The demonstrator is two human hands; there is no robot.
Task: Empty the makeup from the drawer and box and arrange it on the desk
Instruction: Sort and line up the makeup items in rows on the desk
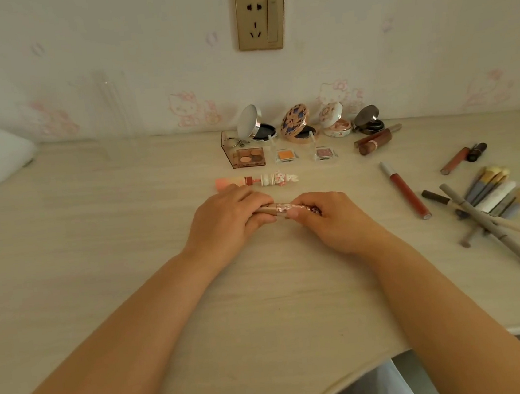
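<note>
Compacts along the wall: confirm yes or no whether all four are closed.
No. All four compacts, the silver one, the floral one, the white one and the dark one, stand with their lids raised.

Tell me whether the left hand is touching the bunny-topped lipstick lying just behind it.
Cannot tell. In the head view the left hand grips the pink tube, and its knuckles overlap the near edge of the bunny-topped lipstick, hiding any gap.

Compacts (pixel 296 124) behind palettes (pixel 285 155) — brushes (pixel 495 193) far right on desk (pixel 97 246).
</note>
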